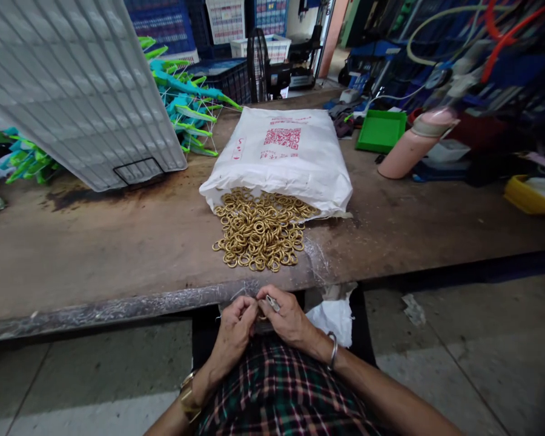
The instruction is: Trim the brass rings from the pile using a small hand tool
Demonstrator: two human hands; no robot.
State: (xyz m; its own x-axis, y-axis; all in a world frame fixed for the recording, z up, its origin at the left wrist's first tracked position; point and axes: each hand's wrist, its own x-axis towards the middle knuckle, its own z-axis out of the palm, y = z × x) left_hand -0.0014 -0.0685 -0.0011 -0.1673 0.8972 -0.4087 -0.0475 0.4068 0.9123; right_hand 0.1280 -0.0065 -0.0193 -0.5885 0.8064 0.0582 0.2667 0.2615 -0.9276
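Observation:
Just below the table edge, my left hand (237, 328) and my right hand (287, 320) meet with their fingertips close together over my lap. Between them shows part of a gold-coloured ring (262, 317), which my left fingers appear to pinch. My right hand is closed on a small silvery metal tool (273, 303); its exact kind is too small to tell. In front of both hands lies a heap of gold-coloured rings (258, 233), spilling from the mouth of a white woven sack (295, 160) with red printing.
A tilted grey-white plastic crate (86, 91) stands left on the wooden table (140, 242), beside green and blue plastic pieces (186, 109). To the right are a green tray (381, 130), a pink bottle (411, 148) and a yellow container (533, 197). A black fan (258, 66) stands behind.

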